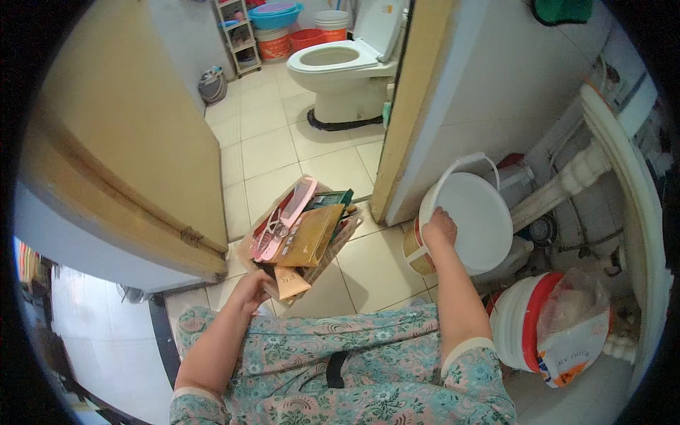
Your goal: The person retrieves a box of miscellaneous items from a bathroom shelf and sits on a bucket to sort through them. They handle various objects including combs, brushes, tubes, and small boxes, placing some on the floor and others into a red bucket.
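Note:
My left hand (253,289) is closed on the near left edge of a clear plastic basket (346,239), holding it in front of me above the tiles. Inside lie a flat gold box (312,236), a long pink item (303,195), a dark green item (338,198), a peach tube (290,282) and other small things. On the right, my right hand (440,228) grips the near left rim of a white bucket (483,219), fingers partly hidden. The bucket tilts toward me, its inside showing bare white, its handle (464,160) raised at the far side.
Ahead, a doorway with a yellowish door (134,134) opens onto a toilet (340,71), a shelf rack (241,35) and stacked basins (275,17). At right stand a red-rimmed white bucket (513,322) with a plastic bag (574,308), and a pedestal basin (602,117) with pipes.

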